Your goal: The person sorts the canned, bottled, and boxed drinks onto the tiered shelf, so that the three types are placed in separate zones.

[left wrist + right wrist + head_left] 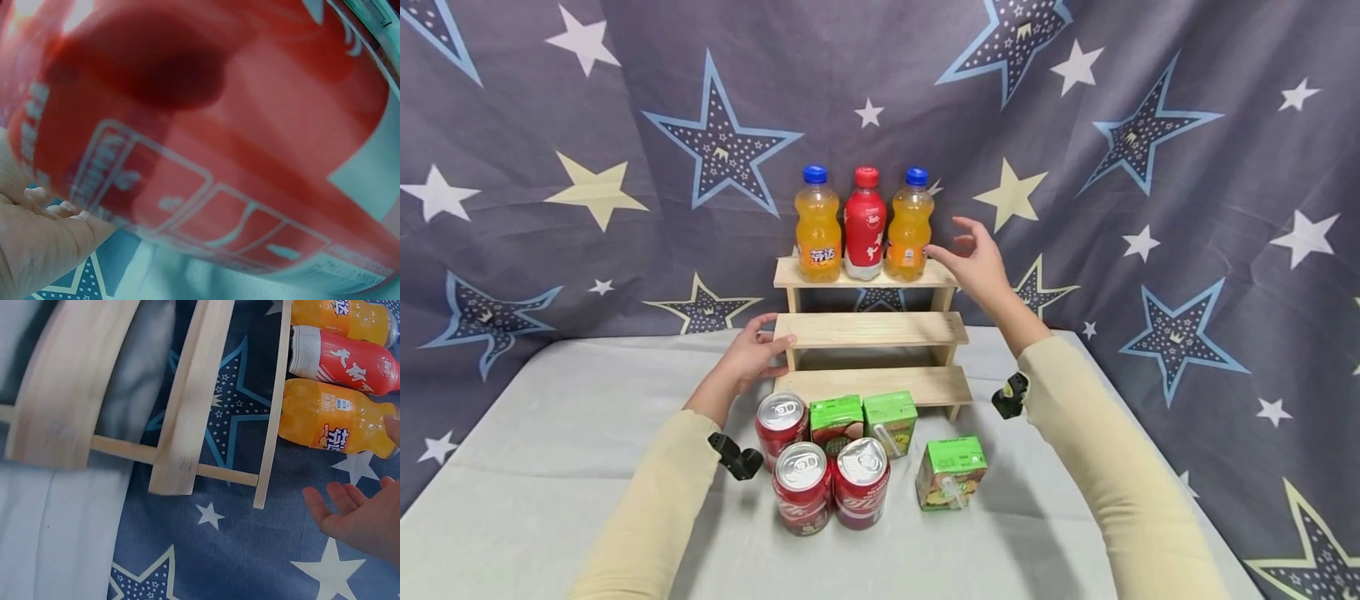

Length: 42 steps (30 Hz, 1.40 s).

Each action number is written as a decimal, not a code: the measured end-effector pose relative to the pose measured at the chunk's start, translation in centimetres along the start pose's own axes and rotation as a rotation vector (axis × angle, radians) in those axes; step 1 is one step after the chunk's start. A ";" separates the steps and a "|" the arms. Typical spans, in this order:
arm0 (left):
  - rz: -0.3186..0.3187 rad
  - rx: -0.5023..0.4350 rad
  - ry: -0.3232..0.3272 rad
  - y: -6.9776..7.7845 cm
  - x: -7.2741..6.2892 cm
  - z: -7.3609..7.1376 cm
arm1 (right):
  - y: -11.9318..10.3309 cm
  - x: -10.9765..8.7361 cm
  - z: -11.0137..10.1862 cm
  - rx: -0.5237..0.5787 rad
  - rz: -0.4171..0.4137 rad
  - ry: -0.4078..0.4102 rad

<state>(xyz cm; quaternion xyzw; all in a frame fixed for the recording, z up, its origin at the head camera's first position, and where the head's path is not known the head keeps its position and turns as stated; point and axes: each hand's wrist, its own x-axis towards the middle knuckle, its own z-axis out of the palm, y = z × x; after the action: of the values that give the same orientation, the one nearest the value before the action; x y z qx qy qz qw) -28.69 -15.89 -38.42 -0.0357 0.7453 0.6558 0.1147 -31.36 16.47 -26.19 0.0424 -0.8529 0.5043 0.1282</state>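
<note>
As the left hand clamps the left edge of a tiered wooden stand, the right hand, raised on an outstretched arm, spreads thumb and fingers apart just beside the rightmost orange bottle, upright on the top shelf.

The room type cannot be told; a display corner is formed by star-printed fabric across the upper frame and a three-tier wooden stand at centre.
</note>
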 end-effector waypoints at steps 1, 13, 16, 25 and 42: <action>0.000 -0.001 0.001 0.0 0.0 0.0 | 0.1 -0.2 -0.2 -0.003 -0.005 -0.006; -0.003 -0.006 -0.003 0.0 0.1 0.1 | 2.0 -3.6 -1.9 -0.083 -0.046 -0.160; -0.004 -0.005 0.001 0.0 0.1 0.0 | 2.3 -4.6 -2.3 -0.116 -0.039 -0.197; 0.007 0.006 0.003 -0.2 0.3 -0.1 | 2.9 -7.9 -2.7 -0.135 -0.080 -0.340; 0.013 -0.006 -0.014 -0.2 0.1 -0.3 | 4.4 -13.0 -3.3 -0.149 -0.200 -0.508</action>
<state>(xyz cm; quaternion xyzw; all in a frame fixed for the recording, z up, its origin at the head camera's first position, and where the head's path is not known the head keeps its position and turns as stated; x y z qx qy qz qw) -28.76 -16.18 -38.61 -0.0265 0.7428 0.6589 0.1157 -19.13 20.79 -31.80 0.2418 -0.8840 0.3983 -0.0380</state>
